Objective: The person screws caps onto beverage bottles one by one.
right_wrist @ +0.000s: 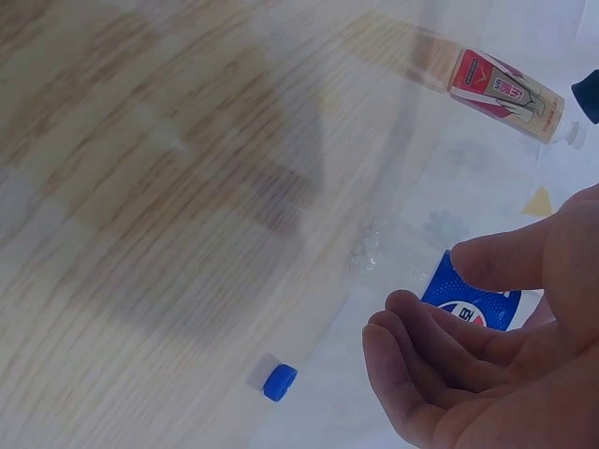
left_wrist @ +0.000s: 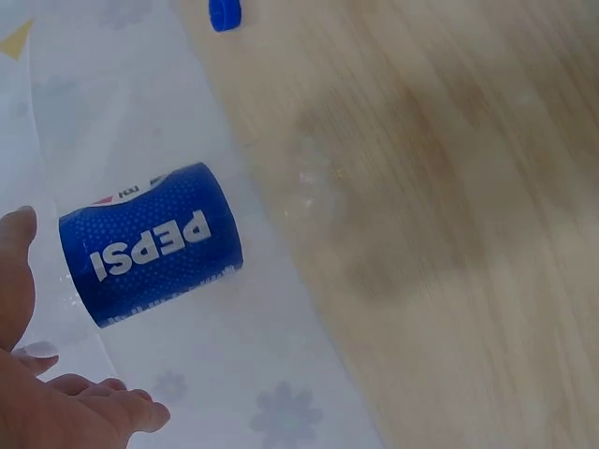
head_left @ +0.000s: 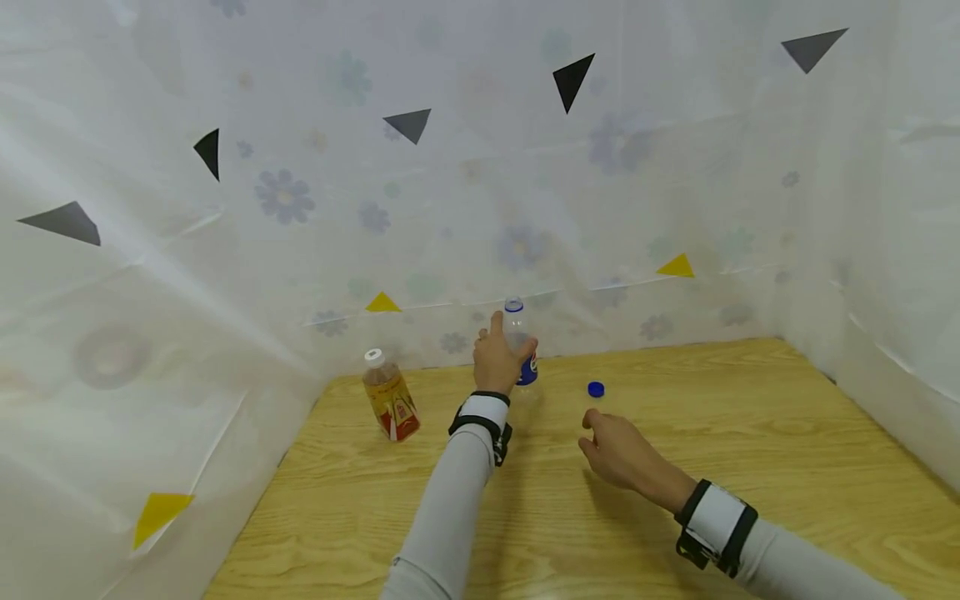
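Pepsi bottle [head_left: 519, 342]: this clear plastic bottle with a blue label stands upright toward the back of the wooden table [head_left: 750, 467], close to the flowered white curtain [head_left: 300, 208]. Its neck is open; the cap is off. In the left wrist view the label [left_wrist: 150, 243] reads plainly and the clear body looks empty or nearly so, though the contents cannot be confirmed.

Your left hand [head_left: 497, 360] grips the bottle around its middle, fingers wrapped over the label, holding it upright on the table.

Your right hand [head_left: 618, 450] holds nothing. Its fingers are loosely curled and relaxed, and it hovers just above the table, near the cap but apart from it.

Tea bottle [head_left: 390, 398]: a second bottle with amber liquid, a red and white label and a white cap in place stands to the left of the Pepsi bottle, well apart from both hands and untouched.

Blue cap [head_left: 596, 388]: it lies on the table between the Pepsi bottle and your right hand, touching neither.

Status, judged from this layout: uncapping of the Pepsi bottle is complete, with the cap set down beside it. The tea bottle remains sealed. Whether the work continues with that bottle or with re-capping cannot be determined here.
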A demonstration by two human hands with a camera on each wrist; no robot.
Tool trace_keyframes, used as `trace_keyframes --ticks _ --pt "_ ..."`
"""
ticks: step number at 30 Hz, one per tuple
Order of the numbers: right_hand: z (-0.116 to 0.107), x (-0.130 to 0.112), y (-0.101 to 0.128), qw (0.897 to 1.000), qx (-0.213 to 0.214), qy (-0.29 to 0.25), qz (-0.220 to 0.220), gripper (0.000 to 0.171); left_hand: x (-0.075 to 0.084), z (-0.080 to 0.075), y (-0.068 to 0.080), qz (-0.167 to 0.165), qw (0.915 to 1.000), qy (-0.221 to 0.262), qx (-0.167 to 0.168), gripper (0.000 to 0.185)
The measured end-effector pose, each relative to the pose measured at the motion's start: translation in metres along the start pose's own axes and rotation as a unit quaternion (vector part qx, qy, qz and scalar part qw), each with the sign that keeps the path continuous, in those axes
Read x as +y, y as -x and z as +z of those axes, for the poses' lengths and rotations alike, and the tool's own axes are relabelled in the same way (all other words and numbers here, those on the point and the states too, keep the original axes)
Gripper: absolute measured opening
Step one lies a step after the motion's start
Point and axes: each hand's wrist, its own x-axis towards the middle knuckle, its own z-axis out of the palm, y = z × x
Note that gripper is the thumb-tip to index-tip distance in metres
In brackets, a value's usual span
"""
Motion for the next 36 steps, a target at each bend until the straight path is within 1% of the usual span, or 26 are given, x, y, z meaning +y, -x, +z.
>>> trace_keyframes --ticks 3,7,11,12,14,20,27,31,36 --pt "0.001 0.0 0.001 1.0 0.003 -0.001 0.0 0.025 0.0 0.0 0.001 0.026 0.9992 0.029 -0.001 0.077" --pt "0.0 -0.002 0.0 1.0 0.007 -0.001 -0.008 0.024 0.004 -0.004 0.003 0.063 0.9962 0.059 -0.004 0.072" --pt "0.0 -0.002 0.0 1.0 0.003 -0.002 -0.003 0.025 0.009 -0.012 0.01 0.078 0.9934 0.082 -0.021 0.068" --pt "-0.001 -0.002 0.0 1.0 0.002 -0.003 -0.001 0.025 0.009 -0.014 0.012 0.074 0.9927 0.09 -0.03 0.067" --pt "0.0 -0.001 0.001 1.0 0.0 -0.003 0.005 0.025 0.01 -0.018 0.019 0.069 0.9919 0.101 -0.036 0.069" --pt "0.0 0.0 0.003 1.0 -0.003 -0.006 0.006 0.026 0.007 -0.029 0.038 0.053 0.9919 0.11 -0.034 0.074" --pt "-0.001 0.001 0.003 1.0 0.0 -0.009 -0.009 0.026 0.001 -0.039 0.052 0.04 0.9891 0.126 -0.065 0.073" --pt "-0.001 0.002 0.004 1.0 -0.006 -0.011 -0.003 0.027 -0.001 -0.041 0.058 0.043 0.9889 0.124 -0.068 0.073" --pt "-0.001 0.004 0.004 1.0 -0.011 -0.01 0.005 0.028 -0.003 -0.043 0.064 0.06 0.989 0.118 -0.067 0.07"
